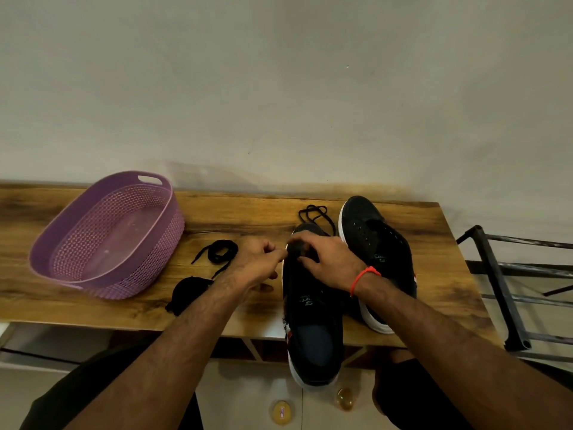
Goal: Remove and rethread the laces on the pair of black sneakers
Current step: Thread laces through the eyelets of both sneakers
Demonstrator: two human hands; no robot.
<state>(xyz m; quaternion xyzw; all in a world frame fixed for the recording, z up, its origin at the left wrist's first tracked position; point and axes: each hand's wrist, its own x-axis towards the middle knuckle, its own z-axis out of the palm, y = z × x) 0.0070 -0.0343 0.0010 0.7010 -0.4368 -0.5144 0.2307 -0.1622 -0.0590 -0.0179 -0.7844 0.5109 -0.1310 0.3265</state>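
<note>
Two black sneakers with white soles stand on the wooden table (242, 212). The near sneaker (313, 330) hangs its heel over the front edge; the far sneaker (376, 243) lies to its right with bare eyelets. My right hand (328, 262) pinches a black lace at the near sneaker's front eyelets. My left hand (259, 262) pinches at the shoe's left side, fingertips together; what it holds is too small to tell. A loose black lace (218, 251) lies coiled left of my left hand. Another lace (316, 212) trails beyond the toe.
A purple perforated plastic basket (62, 243) stands at the table's left. A black cloth bundle (189, 291) lies near the front edge, partly under my left forearm. A dark metal rack (508, 290) stands right of the table. Two yellowish round things (282, 412) lie on the floor below.
</note>
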